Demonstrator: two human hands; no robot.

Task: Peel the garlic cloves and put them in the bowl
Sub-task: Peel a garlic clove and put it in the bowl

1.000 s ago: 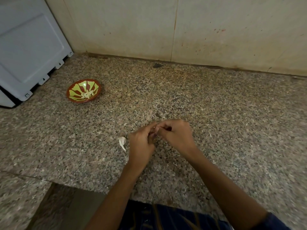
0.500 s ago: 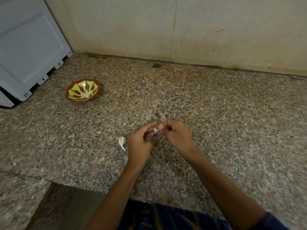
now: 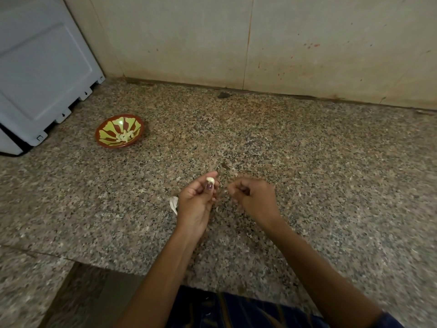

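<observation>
Left hand: the left hand (image 3: 197,200) pinches a pale garlic clove (image 3: 210,180) between thumb and fingertips, raised just above the counter; the other fingers curl loosely toward the palm.
Right hand: the right hand (image 3: 253,197) has its fingers curled inward; a small pale scrap shows at the fingertips, too small to tell whether it is pinched.
Change from 0.5 s ago: the 2 hands were then joined at the fingertips around the clove; they now stand apart with a clear gap, and the clove has stayed with the left hand.
Change from 1.0 s ago: the hands were pressed closer together and the clove was hidden between them; it now shows bare and whitish.
Loose skin: a white piece of garlic skin (image 3: 173,203) lies on the counter just beside the left hand, in the same place as before.
Bowl: the red and green patterned bowl (image 3: 111,140) sits well apart to the far left, with several pale peeled cloves (image 3: 124,136) in its bottom, unmoved.
Counter: speckled granite counter (image 3: 307,162) under both hands.
Backdrop: a stained tiled wall (image 3: 283,43) behind, a white appliance (image 3: 42,72) at far left near the bowl.
</observation>
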